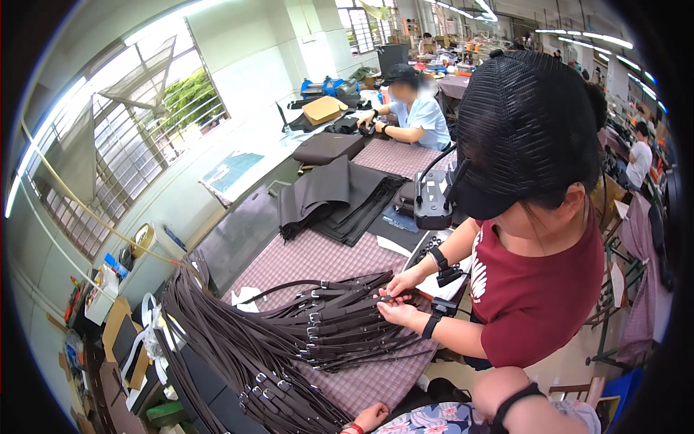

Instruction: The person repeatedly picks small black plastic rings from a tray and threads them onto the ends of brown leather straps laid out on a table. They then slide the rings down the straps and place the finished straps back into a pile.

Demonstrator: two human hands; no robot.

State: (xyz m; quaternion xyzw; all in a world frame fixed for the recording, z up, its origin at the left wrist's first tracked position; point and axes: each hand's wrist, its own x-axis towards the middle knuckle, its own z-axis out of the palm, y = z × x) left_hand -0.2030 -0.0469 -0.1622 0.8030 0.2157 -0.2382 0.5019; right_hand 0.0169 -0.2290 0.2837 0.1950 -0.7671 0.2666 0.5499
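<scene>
At the lower edge my left hand (372, 417), with a red cord at its wrist, lies beside floral cloth (437, 418). Its partly visible fingers rest loosely and nothing shows in them. At the lower right, a bare bent limb with a black band, seemingly my right arm (499, 394), crosses the picture; no fingers show. Nearest to my left hand is a heap of dark brown straps (289, 394) with silver buckles. Across the table corner, a co-worker in a maroon shirt (538, 289) pinches a small dark strap end (387, 297) between both hands.
Long straps (238, 340) spread over the checked tabletop (271, 262) and hang off its left side. Stacked dark sheets (336, 199) lie farther back. Another person in light blue (426, 123) sits at the far end. Boxes (119, 340) crowd the left wall.
</scene>
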